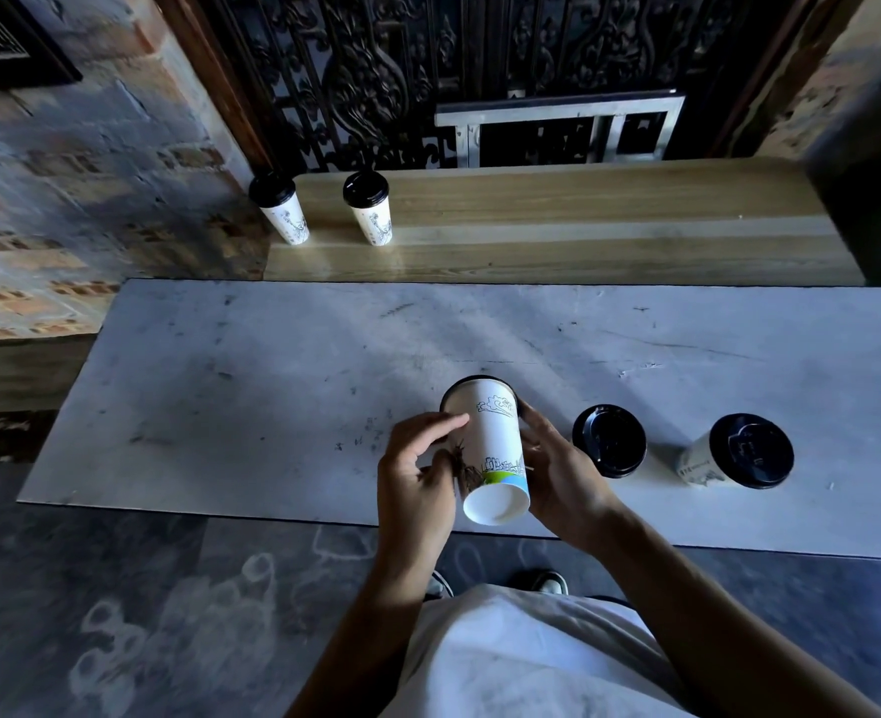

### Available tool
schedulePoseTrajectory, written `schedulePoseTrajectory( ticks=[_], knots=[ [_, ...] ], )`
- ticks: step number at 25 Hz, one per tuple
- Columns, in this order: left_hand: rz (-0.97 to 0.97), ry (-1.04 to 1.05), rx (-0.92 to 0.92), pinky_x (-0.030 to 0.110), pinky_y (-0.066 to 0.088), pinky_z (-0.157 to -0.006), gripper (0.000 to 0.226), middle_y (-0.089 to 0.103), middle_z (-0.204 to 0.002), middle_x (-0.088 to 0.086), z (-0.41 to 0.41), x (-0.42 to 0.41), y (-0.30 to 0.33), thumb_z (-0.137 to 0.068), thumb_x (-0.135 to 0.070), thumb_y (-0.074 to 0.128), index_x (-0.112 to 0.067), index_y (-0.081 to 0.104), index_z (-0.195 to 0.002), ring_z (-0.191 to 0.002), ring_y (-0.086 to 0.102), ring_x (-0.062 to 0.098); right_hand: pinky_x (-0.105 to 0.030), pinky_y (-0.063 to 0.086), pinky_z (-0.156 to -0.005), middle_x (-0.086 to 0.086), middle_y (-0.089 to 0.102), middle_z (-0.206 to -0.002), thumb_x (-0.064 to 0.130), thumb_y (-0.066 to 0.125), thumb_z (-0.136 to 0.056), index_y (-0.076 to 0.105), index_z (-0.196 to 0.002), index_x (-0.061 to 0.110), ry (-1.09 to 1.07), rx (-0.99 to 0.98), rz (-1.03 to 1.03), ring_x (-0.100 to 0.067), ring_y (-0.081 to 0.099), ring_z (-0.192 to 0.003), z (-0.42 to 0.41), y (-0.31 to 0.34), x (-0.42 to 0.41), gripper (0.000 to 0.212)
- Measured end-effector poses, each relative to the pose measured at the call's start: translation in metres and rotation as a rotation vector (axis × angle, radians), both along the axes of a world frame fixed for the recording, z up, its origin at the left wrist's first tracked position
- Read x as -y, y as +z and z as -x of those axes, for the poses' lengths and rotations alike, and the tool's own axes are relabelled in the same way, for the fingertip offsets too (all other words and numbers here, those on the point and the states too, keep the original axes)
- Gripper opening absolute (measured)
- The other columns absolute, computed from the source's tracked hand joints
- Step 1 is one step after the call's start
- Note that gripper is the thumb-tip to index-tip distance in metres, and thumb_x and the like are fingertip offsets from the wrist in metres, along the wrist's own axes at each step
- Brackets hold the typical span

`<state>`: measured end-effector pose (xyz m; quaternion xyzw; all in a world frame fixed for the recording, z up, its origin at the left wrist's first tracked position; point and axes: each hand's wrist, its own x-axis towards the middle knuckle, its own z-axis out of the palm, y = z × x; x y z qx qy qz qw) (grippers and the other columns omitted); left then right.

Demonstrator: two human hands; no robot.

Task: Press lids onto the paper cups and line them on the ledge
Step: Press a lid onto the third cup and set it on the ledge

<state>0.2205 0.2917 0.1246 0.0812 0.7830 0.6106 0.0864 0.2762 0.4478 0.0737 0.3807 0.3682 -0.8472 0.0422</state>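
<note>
Paper cup between both hands

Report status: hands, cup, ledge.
Left hand and right hand both grip the tilted cup, base toward camera, lid end away. Two lidded cups on ledge. Two more wait on table. Nothing blocking.

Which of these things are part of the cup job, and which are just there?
Part of the job:
- held cup, in left hand and right hand
- two lidded cups on the table
- two lidded cups on the ledge
- wooden ledge

Just there:
- grey table
- ornate iron grille
- brick wall
</note>
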Motion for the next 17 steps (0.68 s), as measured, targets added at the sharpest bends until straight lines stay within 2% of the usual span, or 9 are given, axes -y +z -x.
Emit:
schedulePoseTrajectory(
  ticks=[2, 4, 7, 10, 12, 14, 15, 17],
  knots=[
    [0.033, -0.004, -0.021, 0.019, 0.053, -0.092, 0.057, 0.072, -0.114, -0.004, 0.000, 0.001, 0.001, -0.072, 0.026, 0.054, -0.016, 0.080, -0.102, -0.111, 0.066, 0.004, -0.066, 0.036, -0.115, -0.033, 0.061, -0.138, 0.051, 0.067, -0.092, 0.061, -0.141, 0.012, -0.013, 0.010, 0.015, -0.051, 0.056, -0.131, 0.001, 0.003, 0.001, 0.063],
    [0.050, 0.000, -0.011, 0.014, 0.050, -0.092, 0.057, 0.073, -0.114, -0.006, 0.001, 0.000, 0.002, -0.069, 0.025, 0.058, -0.015, 0.080, -0.101, -0.110, 0.066, 0.000, -0.067, 0.035, -0.116, -0.034, 0.060, -0.138, 0.047, 0.064, -0.094, 0.059, -0.142, 0.010, -0.004, -0.012, 0.035, -0.049, 0.059, -0.124, 0.000, 0.004, 0.001, 0.061],
    [0.051, 0.010, 0.029, 0.024, 0.054, -0.099, 0.056, 0.075, -0.114, -0.009, 0.001, 0.001, -0.001, -0.070, 0.023, 0.058, -0.017, 0.080, -0.102, -0.111, 0.067, 0.001, -0.064, 0.040, -0.113, -0.033, 0.064, -0.133, 0.040, 0.056, -0.100, 0.061, -0.141, 0.010, 0.023, -0.034, 0.055, -0.043, 0.063, -0.113, 0.000, 0.005, 0.000, 0.051],
    [-0.022, 0.038, 0.125, 0.040, 0.064, -0.087, 0.046, 0.077, -0.112, -0.005, 0.001, 0.003, -0.006, -0.078, 0.012, 0.056, -0.021, 0.080, -0.098, -0.111, 0.071, 0.016, -0.068, 0.037, -0.111, -0.037, 0.061, -0.134, 0.036, 0.055, -0.099, 0.060, -0.140, 0.009, 0.056, -0.025, 0.041, -0.046, 0.061, -0.112, -0.002, 0.007, 0.001, 0.050],
    [-0.058, 0.081, 0.188, 0.046, 0.065, -0.081, 0.031, 0.078, -0.107, -0.001, 0.002, 0.001, -0.006, -0.083, -0.006, 0.059, -0.026, 0.080, -0.093, -0.104, 0.073, 0.022, -0.071, 0.040, -0.106, -0.039, 0.057, -0.137, 0.034, 0.054, -0.099, 0.059, -0.142, 0.016, 0.060, -0.045, 0.023, -0.047, 0.060, -0.111, -0.001, 0.010, 0.001, 0.046],
    [-0.056, 0.107, 0.225, 0.051, 0.063, -0.084, 0.022, 0.079, -0.098, -0.003, 0.002, -0.001, -0.005, -0.081, -0.019, 0.061, -0.026, 0.078, -0.093, -0.092, 0.073, 0.016, -0.061, 0.046, -0.092, -0.040, 0.057, -0.135, 0.033, 0.056, -0.097, 0.060, -0.140, 0.022, 0.060, -0.057, 0.009, -0.044, 0.060, -0.104, 0.000, 0.012, 0.001, 0.045],
    [-0.058, 0.110, 0.232, 0.051, 0.061, -0.085, 0.020, 0.079, -0.096, -0.003, 0.001, -0.002, -0.004, -0.081, -0.022, 0.063, -0.025, 0.078, -0.094, -0.088, 0.072, 0.014, -0.052, 0.044, -0.085, -0.039, 0.061, -0.125, 0.033, 0.056, -0.096, 0.060, -0.140, 0.024, 0.059, -0.053, 0.006, -0.041, 0.061, -0.099, 0.000, 0.014, 0.001, 0.045],
    [-0.060, 0.097, 0.206, 0.049, 0.060, -0.088, 0.017, 0.078, -0.098, -0.004, 0.000, -0.004, -0.002, -0.082, -0.024, 0.066, -0.027, 0.077, -0.094, -0.090, 0.072, 0.012, -0.039, 0.043, -0.068, -0.025, 0.066, -0.095, 0.034, 0.054, -0.099, 0.057, -0.144, 0.020, 0.046, -0.016, -0.004, -0.034, 0.062, -0.079, 0.001, 0.016, 0.000, 0.046]
  ],
)
